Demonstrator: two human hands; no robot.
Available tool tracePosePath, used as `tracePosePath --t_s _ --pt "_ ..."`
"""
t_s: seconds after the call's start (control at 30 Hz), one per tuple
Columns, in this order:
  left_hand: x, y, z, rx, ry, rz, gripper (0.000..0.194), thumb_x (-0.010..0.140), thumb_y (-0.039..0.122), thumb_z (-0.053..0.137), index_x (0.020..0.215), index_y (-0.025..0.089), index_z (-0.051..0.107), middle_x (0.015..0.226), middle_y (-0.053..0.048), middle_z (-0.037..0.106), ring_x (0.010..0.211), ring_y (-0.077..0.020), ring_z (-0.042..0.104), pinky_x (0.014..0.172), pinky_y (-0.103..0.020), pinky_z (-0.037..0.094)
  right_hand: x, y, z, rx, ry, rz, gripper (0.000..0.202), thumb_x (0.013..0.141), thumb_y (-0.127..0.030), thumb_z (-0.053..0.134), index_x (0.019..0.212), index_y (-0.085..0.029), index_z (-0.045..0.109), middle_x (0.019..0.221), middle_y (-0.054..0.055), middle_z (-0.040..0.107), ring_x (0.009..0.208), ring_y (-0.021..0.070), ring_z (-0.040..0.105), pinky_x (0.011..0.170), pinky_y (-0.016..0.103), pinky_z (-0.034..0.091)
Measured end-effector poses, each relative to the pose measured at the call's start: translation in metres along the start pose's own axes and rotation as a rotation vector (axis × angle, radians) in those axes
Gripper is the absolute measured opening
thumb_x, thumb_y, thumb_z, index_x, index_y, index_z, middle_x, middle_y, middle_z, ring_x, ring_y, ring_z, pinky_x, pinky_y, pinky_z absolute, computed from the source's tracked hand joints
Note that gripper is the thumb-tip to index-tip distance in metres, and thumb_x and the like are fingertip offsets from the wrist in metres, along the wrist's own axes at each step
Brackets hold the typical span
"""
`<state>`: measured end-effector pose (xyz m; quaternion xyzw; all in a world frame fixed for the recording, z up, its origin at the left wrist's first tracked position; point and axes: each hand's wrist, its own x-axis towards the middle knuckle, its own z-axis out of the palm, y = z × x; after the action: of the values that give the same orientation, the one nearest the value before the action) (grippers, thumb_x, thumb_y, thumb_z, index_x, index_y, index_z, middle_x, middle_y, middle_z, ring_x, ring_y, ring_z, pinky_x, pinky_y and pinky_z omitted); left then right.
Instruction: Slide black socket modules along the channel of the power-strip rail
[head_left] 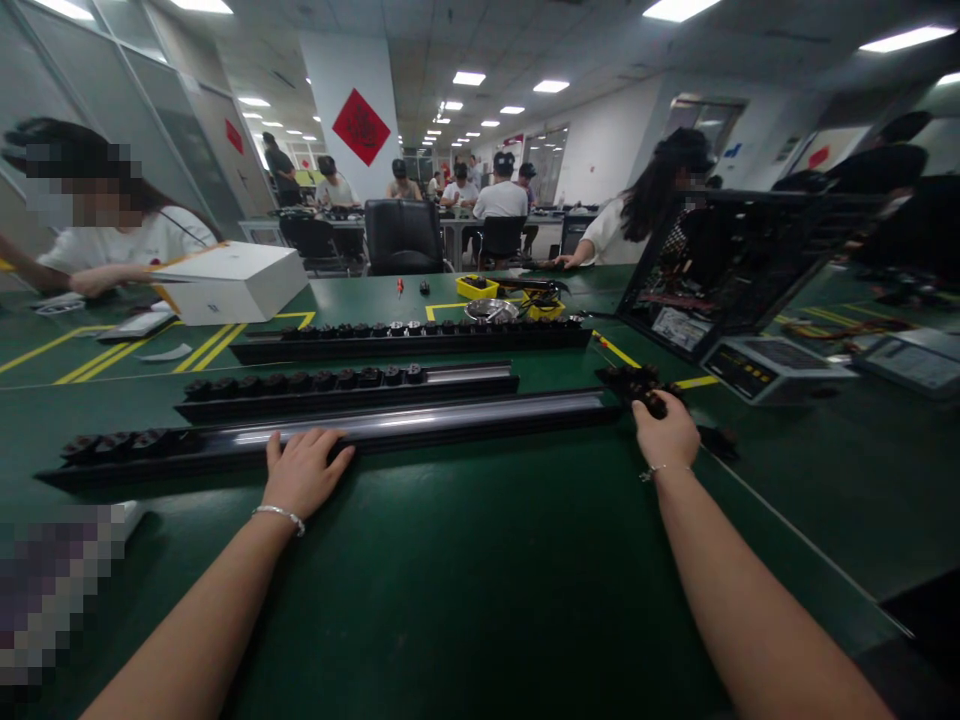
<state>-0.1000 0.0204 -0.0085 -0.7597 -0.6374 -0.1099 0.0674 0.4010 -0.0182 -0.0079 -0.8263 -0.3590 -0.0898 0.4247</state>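
Note:
My left hand point(306, 472) lies with spread fingers on the near edge of the front black rail point(420, 422), a long channel with a shiny inner face. Several round black pieces point(124, 442) sit in that rail's left end. Past the rail's right end, my right hand point(667, 432) has its fingers curled on a small black part point(654, 404), among a cluster of similar dark parts point(630, 378). Behind lie a second rail point(469, 376), with black pieces along most of its length, and a third rail point(420, 345) lined with such pieces.
A computer case point(720, 270) and a power supply unit point(772, 368) stand at the right. Yellow bins point(480, 290) and a metal dish point(491, 310) are behind the rails. A white box point(240, 285) stands left. Co-workers sit across the green table point(480, 600).

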Motion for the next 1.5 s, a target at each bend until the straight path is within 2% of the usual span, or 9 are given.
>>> tracePosePath --t_s 0.23,0.37,0.5,0.63,0.8,1.0,1.2,1.33,1.5 --pt "0.000 0.000 -0.001 -0.002 0.003 0.006 0.040 0.088 0.045 0.034 0.111 0.024 0.059 0.112 -0.009 0.063 0.112 -0.0296 0.052 0.107 -0.059 0.014 -0.008 0.044 -0.041 -0.178 -0.116 0.085 0.040 0.065 -0.044 0.060 0.096 -0.020 0.066 0.097 0.012 0.066 0.085 0.0286 0.059 0.078 0.044 0.046" --pt "-0.001 0.000 -0.002 -0.020 -0.003 0.004 0.040 0.088 0.045 0.034 0.112 0.025 0.059 0.115 -0.009 0.063 0.113 -0.0293 0.051 0.107 -0.059 0.013 -0.006 0.058 -0.039 -0.185 -0.185 0.158 0.038 0.061 -0.045 0.063 0.090 -0.020 0.066 0.092 0.010 0.066 0.080 0.0277 0.060 0.075 0.044 0.047" --pt "-0.001 -0.001 0.001 -0.047 0.021 0.007 0.042 0.088 0.045 0.034 0.118 0.025 0.057 0.120 -0.010 0.060 0.117 -0.0291 0.048 0.107 -0.059 0.013 -0.003 0.059 -0.029 -0.179 -0.162 0.092 0.037 0.064 -0.043 0.061 0.092 -0.019 0.065 0.095 0.011 0.065 0.085 0.0276 0.059 0.079 0.044 0.046" --pt "-0.001 -0.004 0.001 -0.051 0.108 0.031 0.049 0.086 0.045 0.037 0.122 0.018 0.054 0.127 -0.013 0.054 0.121 -0.0294 0.044 0.107 -0.050 0.025 -0.005 0.058 -0.028 -0.149 -0.086 0.018 0.043 0.067 -0.043 0.059 0.100 -0.017 0.062 0.097 0.013 0.063 0.090 0.0296 0.057 0.083 0.047 0.044" --pt "0.000 -0.007 -0.009 -0.061 0.198 -0.032 0.052 0.084 0.046 0.039 0.125 0.016 0.052 0.138 -0.015 0.044 0.133 -0.0307 0.030 0.108 -0.048 0.025 -0.020 0.031 -0.028 -0.213 0.033 -0.280 0.047 0.078 -0.039 0.047 0.116 -0.012 0.056 0.117 0.018 0.057 0.112 0.0331 0.049 0.094 0.049 0.038" --pt "0.005 -0.028 -0.027 -0.078 0.039 -0.234 0.061 0.082 0.053 0.040 0.131 0.017 0.047 0.147 -0.017 0.033 0.137 -0.0379 0.022 0.103 -0.062 0.024 -0.058 -0.033 0.000 -0.189 -0.247 -0.760 0.047 0.086 -0.036 0.038 0.127 -0.015 0.050 0.136 0.012 0.047 0.129 0.0263 0.036 0.105 0.046 0.028" --pt "0.001 -0.085 -0.049 -0.001 -0.009 -0.421 0.076 0.084 0.057 0.034 0.139 0.005 0.029 0.152 -0.022 0.016 0.139 -0.0385 0.011 0.106 -0.063 0.015 -0.073 -0.067 0.034 -0.242 -0.354 -0.626 0.049 0.092 -0.041 0.026 0.130 -0.021 0.050 0.139 0.008 0.046 0.131 0.0274 0.033 0.106 0.053 0.023" --pt "-0.003 -0.118 -0.054 0.032 -0.032 -0.469 0.079 0.087 0.056 0.029 0.138 -0.003 0.024 0.150 -0.027 0.017 0.138 -0.0398 0.014 0.106 -0.061 0.016 -0.071 -0.066 0.037 -0.243 -0.396 -0.642 0.048 0.092 -0.042 0.026 0.126 -0.022 0.054 0.138 0.008 0.047 0.131 0.0270 0.033 0.107 0.055 0.021" --pt "0.005 -0.136 -0.047 0.039 -0.122 -0.531 0.073 0.087 0.055 0.031 0.137 0.001 0.030 0.148 -0.024 0.024 0.136 -0.0373 0.022 0.105 -0.064 0.016 -0.072 -0.063 0.034 -0.247 -0.403 -0.654 0.046 0.091 -0.040 0.030 0.124 -0.021 0.055 0.138 0.008 0.047 0.131 0.0271 0.032 0.108 0.055 0.020"
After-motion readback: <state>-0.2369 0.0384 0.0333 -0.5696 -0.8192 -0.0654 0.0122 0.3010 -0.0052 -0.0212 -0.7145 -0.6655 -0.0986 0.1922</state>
